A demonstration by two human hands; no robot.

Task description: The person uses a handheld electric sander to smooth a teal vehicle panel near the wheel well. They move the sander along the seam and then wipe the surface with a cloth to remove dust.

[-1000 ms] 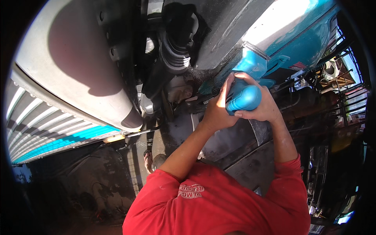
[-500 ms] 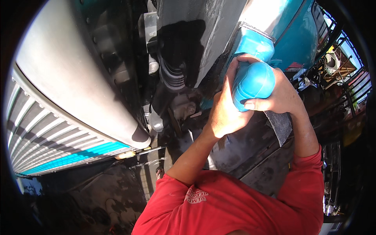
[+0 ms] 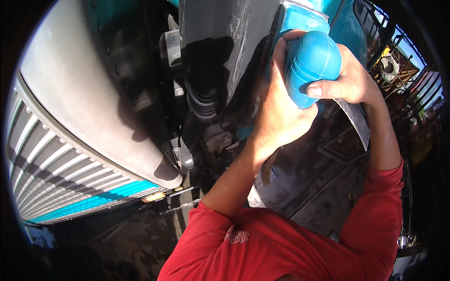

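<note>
Both my hands are wrapped round the rounded handle of a blue hand sander (image 3: 315,58). My left hand (image 3: 283,110) grips its left side and underside. Around its right side goes my right hand (image 3: 354,79), with the thumb laid across the front. A grey strip of sandpaper (image 3: 355,122) hangs loose below my right wrist. Beyond the handle a second blue section (image 3: 303,18) with a dark-edged end shows against a turquoise vehicle panel (image 3: 349,28). The sander's underside is hidden.
A grey curved vehicle part (image 3: 89,93) with a slatted grille (image 3: 70,175) stands at left. Dark panels (image 3: 211,28) and a ribbed black hose (image 3: 202,104) lie between it and my hands. Metal racks and clutter (image 3: 398,70) fill the far right. Below is dusty floor (image 3: 323,201).
My hands and the blue sander have shifted up and slightly right in the view, both still gripping. The hanging sandpaper has moved right with them. The surroundings have shifted slightly.
</note>
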